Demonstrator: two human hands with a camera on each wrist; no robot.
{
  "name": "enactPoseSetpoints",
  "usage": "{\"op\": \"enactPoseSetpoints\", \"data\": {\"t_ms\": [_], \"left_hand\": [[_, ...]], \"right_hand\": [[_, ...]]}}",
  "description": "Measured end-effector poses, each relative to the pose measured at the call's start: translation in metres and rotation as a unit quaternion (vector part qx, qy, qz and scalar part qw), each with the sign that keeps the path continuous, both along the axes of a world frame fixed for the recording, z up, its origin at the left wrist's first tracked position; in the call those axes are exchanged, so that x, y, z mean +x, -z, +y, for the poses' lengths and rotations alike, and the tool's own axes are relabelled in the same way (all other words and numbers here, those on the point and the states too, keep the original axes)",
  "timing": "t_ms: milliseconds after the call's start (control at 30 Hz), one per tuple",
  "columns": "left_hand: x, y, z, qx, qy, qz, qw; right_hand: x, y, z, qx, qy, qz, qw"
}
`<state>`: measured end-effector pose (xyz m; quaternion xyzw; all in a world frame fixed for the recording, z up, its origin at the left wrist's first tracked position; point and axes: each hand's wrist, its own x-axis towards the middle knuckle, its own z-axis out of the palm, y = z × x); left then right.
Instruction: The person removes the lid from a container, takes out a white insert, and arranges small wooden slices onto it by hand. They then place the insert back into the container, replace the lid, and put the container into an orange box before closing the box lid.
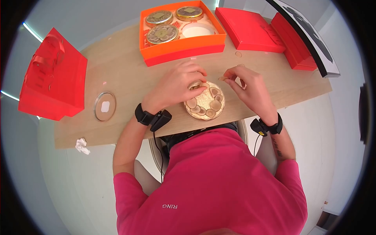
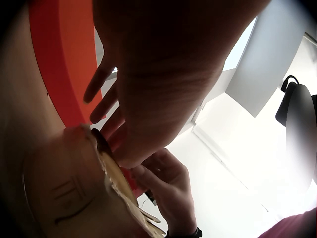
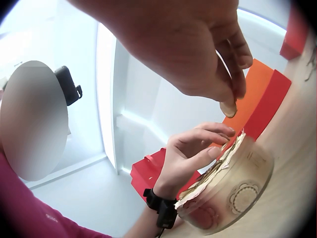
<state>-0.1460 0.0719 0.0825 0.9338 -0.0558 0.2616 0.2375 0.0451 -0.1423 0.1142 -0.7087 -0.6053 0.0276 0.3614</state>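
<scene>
A round clear jar [image 3: 242, 191] stands near the table's front edge, with a gold patterned pad [image 1: 204, 98] on top. Round, pale dried slices [image 1: 215, 105] with brown rims lie in a ring along the pad's edge. My right hand [image 1: 250, 87] is raised just right of the jar, pinching one dried slice [image 3: 228, 109] between thumb and fingertips. My left hand [image 1: 178, 84] reaches over the jar's left side, thumb and fingers apart, fingertips right at the slices there. Part of the ring is hidden beneath the left hand.
Behind the jar sits an orange-red gift box [image 1: 184, 53] with three filled round jars [image 1: 161, 34] and a vacant round slot. A clear round lid [image 1: 105, 106] and red bag [image 1: 55, 78] are at left. The red box lid [image 1: 250, 29] and a monitor [image 1: 309, 35] stand right.
</scene>
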Motion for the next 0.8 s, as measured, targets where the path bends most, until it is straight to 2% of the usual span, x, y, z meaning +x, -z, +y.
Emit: {"op": "enactPoseSetpoints", "data": {"t_ms": [100, 300, 400, 600, 800], "left_hand": [[0.0, 0.0, 0.0, 0.006, -0.004, 0.015, 1.0], [-0.001, -0.002, -0.001, -0.029, -0.003, 0.031, 0.999], [-0.004, -0.001, 0.002, -0.067, -0.019, 0.03, 0.997], [-0.005, -0.004, 0.007, -0.071, -0.015, 0.033, 0.997], [-0.004, -0.004, 0.006, -0.065, -0.016, 0.038, 0.997]], "right_hand": [[-0.002, 0.003, -0.001, 0.005, -0.016, -0.019, 1.0], [-0.008, -0.003, -0.002, -0.006, -0.052, 0.017, 0.998], [-0.015, 0.0, -0.002, 0.056, -0.093, -0.021, 0.994], [-0.023, 0.015, 0.002, 0.045, -0.143, -0.072, 0.986], [-0.027, 0.016, 0.013, 0.06, -0.162, -0.075, 0.982]]}}
